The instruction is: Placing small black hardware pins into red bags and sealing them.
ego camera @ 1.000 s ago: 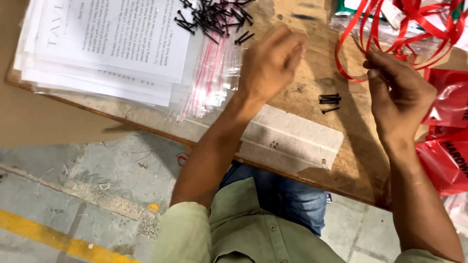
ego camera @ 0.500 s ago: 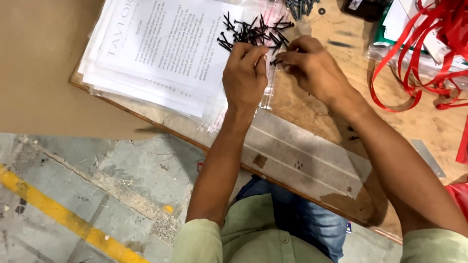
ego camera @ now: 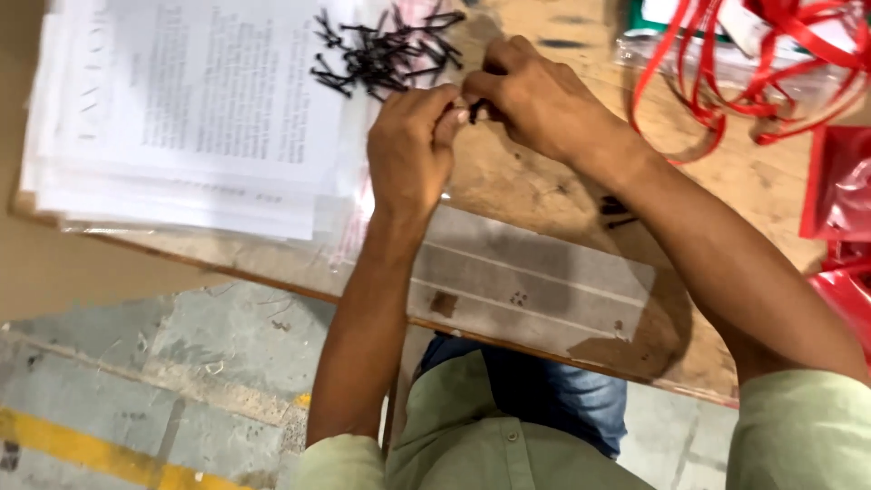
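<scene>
A pile of small black screws [ego camera: 386,50] lies on a clear plastic bag at the top of the wooden table [ego camera: 544,272]. Just below and right of the pile, my left hand [ego camera: 408,150] and my right hand [ego camera: 535,100] meet fingertip to fingertip. Together they pinch one or more small black screws [ego camera: 474,111] between thumbs and forefingers; the exact number is hidden by the fingers.
A thick stack of printed white paper sheets [ego camera: 190,118] covers the table's left part. Red ribbon loops [ego camera: 753,73] and red plastic bags [ego camera: 839,191] lie at the right. A few loose black screws [ego camera: 615,209] sit under my right forearm. Grey concrete floor with a yellow line [ego camera: 100,445] lies below.
My right hand has moved from the red ribbons at the right over to the screw pile, joining my left hand. The camera view has shifted closer.
</scene>
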